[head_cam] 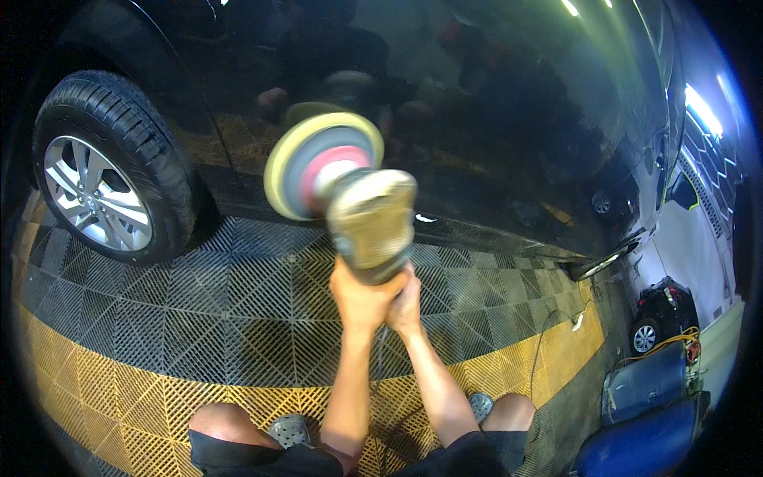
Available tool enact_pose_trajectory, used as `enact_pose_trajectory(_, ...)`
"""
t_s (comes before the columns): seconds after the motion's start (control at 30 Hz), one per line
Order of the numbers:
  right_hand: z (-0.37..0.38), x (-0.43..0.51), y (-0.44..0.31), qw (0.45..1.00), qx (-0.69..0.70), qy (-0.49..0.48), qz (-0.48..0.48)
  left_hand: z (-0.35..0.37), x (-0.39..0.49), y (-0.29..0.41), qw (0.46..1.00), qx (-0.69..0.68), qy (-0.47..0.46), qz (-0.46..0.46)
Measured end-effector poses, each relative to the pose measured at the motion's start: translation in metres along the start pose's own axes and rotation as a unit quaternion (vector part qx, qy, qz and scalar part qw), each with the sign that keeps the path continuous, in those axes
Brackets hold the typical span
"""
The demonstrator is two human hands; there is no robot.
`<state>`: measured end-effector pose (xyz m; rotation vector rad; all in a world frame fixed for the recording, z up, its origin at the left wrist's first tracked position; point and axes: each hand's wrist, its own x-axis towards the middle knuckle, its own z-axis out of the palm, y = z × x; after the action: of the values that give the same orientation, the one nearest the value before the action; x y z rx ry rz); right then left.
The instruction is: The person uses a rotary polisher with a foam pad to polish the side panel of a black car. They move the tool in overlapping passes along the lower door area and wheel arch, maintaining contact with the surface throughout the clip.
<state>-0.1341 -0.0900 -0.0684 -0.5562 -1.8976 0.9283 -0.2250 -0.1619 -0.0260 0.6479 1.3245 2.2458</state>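
My left hand [362,298] and my right hand [406,303] are wrapped together around the rear grip of a car polisher [372,217]. Its head is a round pad [274,173] with a yellow rim, a grey ring and a pink and white centre, blurred. The pad faces the lower side of a glossy dark car body [477,119]; whether it touches the paint I cannot tell. Between my forearms a dark power cord [380,358] hangs down. Parts of my fingers are hidden behind the tool and each other.
A tyre with a silver alloy wheel [95,194] stands at left. Grey and yellow slatted floor tiles [179,334] lie below, with a cable [536,358] on the right. Blue plastic barrels [644,381] and another dark car [664,316] are farther right. My clogs [290,430] show below.
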Motion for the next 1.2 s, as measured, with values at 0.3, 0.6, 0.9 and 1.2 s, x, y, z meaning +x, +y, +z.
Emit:
enact_pose_trajectory(0.3,-0.059,0.012,-0.046,0.956,-0.263,-0.097,-0.082,0.028,-0.033,-0.024,0.964,-0.255,0.053,-0.053)
enact_pose_trajectory(0.6,-0.102,-0.098,0.079,0.938,0.025,0.272,0.215,0.107,-0.054,-0.040,0.934,0.247,-0.249,-0.072)
enact_pose_trajectory(0.9,-0.067,-0.118,0.103,0.930,0.147,0.257,0.220,0.070,-0.050,-0.057,0.947,0.193,-0.240,-0.088)
enact_pose_trajectory(1.2,-0.054,0.008,-0.021,0.965,-0.253,-0.048,-0.053,0.017,-0.017,-0.060,0.953,-0.282,-0.104,-0.044)
